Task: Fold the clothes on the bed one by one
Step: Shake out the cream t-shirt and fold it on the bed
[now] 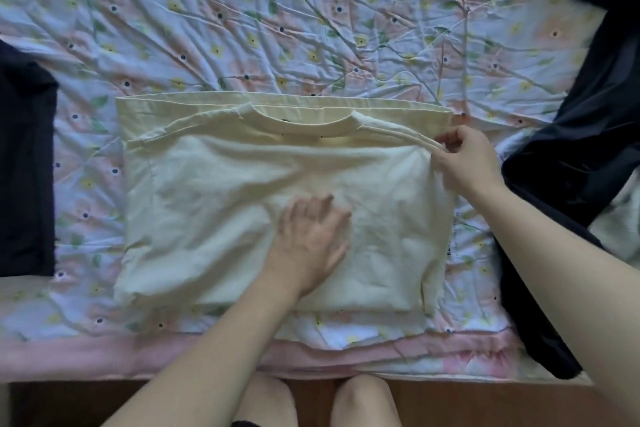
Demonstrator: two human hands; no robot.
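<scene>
right hand [462, 159] pinching cream shirt [221, 184] edge, left hand [311, 236] flat on it

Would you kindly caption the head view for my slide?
Left hand flattens a folded cream T-shirt while right hand pinches its edge.

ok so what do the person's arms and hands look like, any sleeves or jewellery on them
Both forearms are bare right up to the frame edge, so no sleeve shows on either. The left hand and the right hand carry no glove, and no ring, watch or bracelet is visible. The left hand is motion-blurred, so fine details on its fingers cannot be checked.
</scene>
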